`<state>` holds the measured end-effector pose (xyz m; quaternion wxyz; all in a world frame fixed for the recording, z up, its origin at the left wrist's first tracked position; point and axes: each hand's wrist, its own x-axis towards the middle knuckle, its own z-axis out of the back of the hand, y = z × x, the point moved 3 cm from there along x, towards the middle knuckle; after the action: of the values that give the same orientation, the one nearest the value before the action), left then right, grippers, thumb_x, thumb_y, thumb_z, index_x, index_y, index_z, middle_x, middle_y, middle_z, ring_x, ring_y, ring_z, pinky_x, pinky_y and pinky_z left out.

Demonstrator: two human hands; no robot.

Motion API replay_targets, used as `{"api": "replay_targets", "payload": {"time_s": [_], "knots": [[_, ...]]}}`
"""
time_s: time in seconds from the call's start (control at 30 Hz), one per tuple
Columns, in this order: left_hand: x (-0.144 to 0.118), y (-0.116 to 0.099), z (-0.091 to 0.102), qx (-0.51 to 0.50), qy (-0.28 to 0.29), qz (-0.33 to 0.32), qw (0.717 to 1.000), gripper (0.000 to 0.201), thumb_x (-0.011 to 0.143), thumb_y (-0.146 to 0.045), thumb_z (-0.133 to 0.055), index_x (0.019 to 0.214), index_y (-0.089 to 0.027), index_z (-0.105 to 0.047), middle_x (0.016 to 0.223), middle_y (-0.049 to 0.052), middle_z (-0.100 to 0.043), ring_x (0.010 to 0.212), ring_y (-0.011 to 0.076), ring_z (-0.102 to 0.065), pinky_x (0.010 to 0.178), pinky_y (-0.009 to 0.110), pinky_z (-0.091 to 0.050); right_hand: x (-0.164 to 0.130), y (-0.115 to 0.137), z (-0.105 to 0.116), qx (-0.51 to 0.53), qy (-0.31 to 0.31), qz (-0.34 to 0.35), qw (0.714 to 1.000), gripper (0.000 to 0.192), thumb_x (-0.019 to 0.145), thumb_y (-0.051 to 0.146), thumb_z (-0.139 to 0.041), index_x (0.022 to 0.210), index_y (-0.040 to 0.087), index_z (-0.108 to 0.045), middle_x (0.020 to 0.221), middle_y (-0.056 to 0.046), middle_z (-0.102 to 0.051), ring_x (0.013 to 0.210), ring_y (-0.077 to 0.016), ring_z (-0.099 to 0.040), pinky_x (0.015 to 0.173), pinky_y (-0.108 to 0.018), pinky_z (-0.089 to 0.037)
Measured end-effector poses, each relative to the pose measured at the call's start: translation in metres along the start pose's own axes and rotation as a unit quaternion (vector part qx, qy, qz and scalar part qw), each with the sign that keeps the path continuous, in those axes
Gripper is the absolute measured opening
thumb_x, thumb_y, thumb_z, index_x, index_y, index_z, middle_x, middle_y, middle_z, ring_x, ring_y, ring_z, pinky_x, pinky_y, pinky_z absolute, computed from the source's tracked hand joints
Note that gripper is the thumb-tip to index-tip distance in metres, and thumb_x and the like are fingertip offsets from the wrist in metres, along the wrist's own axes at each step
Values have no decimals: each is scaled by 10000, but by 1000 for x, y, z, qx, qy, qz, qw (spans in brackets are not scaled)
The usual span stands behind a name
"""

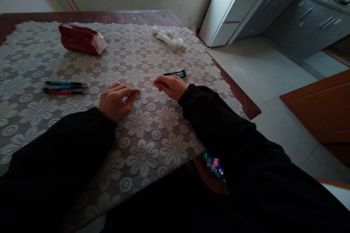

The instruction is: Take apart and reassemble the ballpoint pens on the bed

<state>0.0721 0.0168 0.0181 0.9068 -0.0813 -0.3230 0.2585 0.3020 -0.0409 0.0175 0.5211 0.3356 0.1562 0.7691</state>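
Observation:
Between my two hands, just above the lace tablecloth, runs a thin whitish strand (147,89); I cannot tell whether it is a string or a slim stiff tube. My left hand (116,100) is closed, its thumb and forefinger pinching the left end, where a small dark bit shows at the fingertips. The other end is pinched in the fingers of my right hand (171,86). Just behind my right hand lie several pens (174,73), blue and red with black ends, partly hidden by it. More blue and red pens (65,87) lie side by side left of my left hand.
A dark red pouch (79,40) stands at the back left on the flowered tablecloth (143,156). Crumpled white plastic (169,38) lies at the back right. The table's wooden edge (243,105) shows on the right. Beyond are a white fridge (224,11) and grey cabinets (303,22).

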Motion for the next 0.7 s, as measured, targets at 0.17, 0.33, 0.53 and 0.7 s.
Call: {"api": "replay_targets", "payload": {"time_s": [0.17,0.33,0.53,0.7], "knots": [[0,2,-1,-3,5,-1,1000,193,930,-325,-604,992,-282,-782,864,28,-759,813,226,-662,792,387,-526,0,-1,-1,-21,3,-10,1000,215,1007,313,-470,1032,180,-637,806,-13,-660,711,-130,-568,697,-251,-370],[0,1,-1,-2,6,5,1000,191,926,-325,-604,992,-283,-777,871,28,-759,831,227,-668,804,383,-528,1,-1,0,-45,14,-20,999,255,1019,355,-452,1027,177,-633,785,-9,-635,687,-133,-528,669,-255,-338],[0,-1,1,-11,0,8,1000,189,922,-326,-606,987,-286,-779,866,24,-761,822,224,-664,799,380,-532,1,-2,1,-82,28,-4,996,305,1039,395,-418,1000,179,-629,829,-27,-641,720,-149,-522,684,-271,-318],[0,0,-1,-13,7,3,1000,186,921,-317,-609,980,-283,-783,867,25,-759,832,227,-662,802,379,-524,1,-3,0,-88,44,23,995,292,1041,369,-405,982,175,-614,875,-47,-656,775,-163,-549,716,-279,-333]]}}
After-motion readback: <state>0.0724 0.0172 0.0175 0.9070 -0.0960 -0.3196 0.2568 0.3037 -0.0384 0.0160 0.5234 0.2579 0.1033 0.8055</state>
